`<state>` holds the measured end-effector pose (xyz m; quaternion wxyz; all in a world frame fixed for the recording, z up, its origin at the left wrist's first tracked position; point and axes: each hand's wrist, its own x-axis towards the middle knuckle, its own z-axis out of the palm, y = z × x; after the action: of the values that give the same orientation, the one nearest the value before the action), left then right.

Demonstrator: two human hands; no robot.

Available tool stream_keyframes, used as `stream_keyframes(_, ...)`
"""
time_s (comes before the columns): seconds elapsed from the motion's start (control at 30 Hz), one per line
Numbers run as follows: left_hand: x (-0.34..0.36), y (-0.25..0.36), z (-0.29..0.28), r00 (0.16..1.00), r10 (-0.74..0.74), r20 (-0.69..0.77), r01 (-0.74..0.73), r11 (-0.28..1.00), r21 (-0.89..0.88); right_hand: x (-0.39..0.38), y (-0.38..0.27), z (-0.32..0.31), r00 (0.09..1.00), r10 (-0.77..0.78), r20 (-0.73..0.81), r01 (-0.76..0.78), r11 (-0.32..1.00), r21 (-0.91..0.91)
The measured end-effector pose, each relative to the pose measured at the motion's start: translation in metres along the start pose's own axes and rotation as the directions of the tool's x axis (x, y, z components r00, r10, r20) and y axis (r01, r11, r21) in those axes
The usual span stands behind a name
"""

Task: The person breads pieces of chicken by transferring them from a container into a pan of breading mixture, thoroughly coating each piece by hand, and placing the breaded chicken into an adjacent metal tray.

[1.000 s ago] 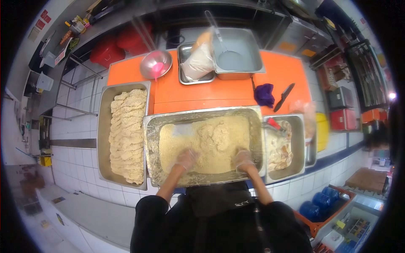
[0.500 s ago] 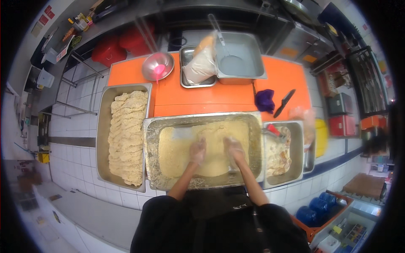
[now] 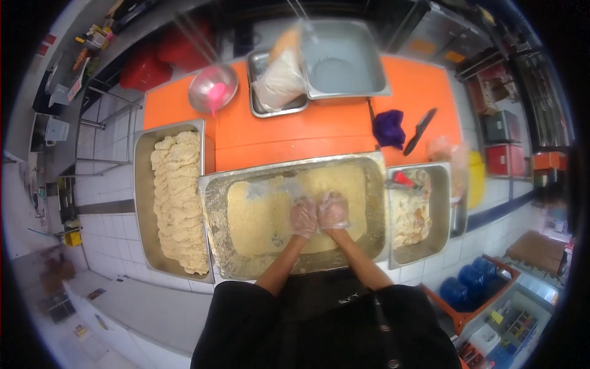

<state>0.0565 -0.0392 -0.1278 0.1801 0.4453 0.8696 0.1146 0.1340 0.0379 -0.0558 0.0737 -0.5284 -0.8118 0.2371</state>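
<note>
My left hand (image 3: 303, 216) and my right hand (image 3: 334, 211) wear clear plastic gloves. Side by side and nearly touching, they press into the pale yellow breading (image 3: 261, 224) that covers the bottom of a wide metal tray (image 3: 289, 167). My fingers point down and away into the crumbs and cannot be made out. Anything beneath them is hidden. At the left stands a deep metal pan (image 3: 142, 203) with rows of crumb-coated pieces (image 3: 178, 197). On the right, a smaller pan (image 3: 439, 215) holds wet, pale raw pieces (image 3: 410, 215) and a red-handled utensil (image 3: 402, 179).
On the orange tabletop (image 3: 276, 135) are a metal bowl (image 3: 213, 89) with a pink scoop, a small tray with a bag of powder (image 3: 279, 80), a big metal pan of greyish liquid (image 3: 344, 71), a purple cloth (image 3: 388, 128) and a dark knife (image 3: 420, 131). Blue bottles (image 3: 470, 280) stand lower right.
My hands have come together from apart, the right one moving left, and now sit lower over the breading. The view has shifted slightly.
</note>
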Motion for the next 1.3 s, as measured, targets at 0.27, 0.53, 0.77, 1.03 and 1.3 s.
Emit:
stream_keyframes(0.27, -0.013, 0.012, -0.029, 0.964, 0.105, -0.244, -0.148, 0.975, -0.164, 0.014, 0.007, -0.006, 0.907, -0.278, -0.315, 0.288, 0.957, -0.016)
stream_keyframes(0.53, 0.052, 0.033, -0.061, 0.903, -0.176, 0.392, 0.291, 0.922, -0.256, 0.033, 0.006, 0.013, 0.965, 0.142, 0.22, -0.139, 0.99, -0.03)
stream_keyframes(0.77, 0.028, -0.016, 0.002, 0.952, 0.128, -0.277, -0.103, 0.99, 0.101, 0.019, 0.015, 0.048, 0.947, -0.187, -0.262, 0.141, 0.973, -0.184)
stream_keyframes(1.03, 0.014, 0.016, -0.043, 0.982, 0.092, -0.162, -0.115, 0.983, -0.14, 0.009, 0.02, 0.008, 0.993, -0.113, 0.039, 0.112, 0.993, 0.019)
stream_keyframes(1.3, 0.009, -0.019, 0.035, 0.95, 0.027, -0.311, 0.012, 0.993, 0.121, 0.005, 0.007, 0.02, 0.99, -0.117, -0.079, 0.106, 0.986, -0.129)
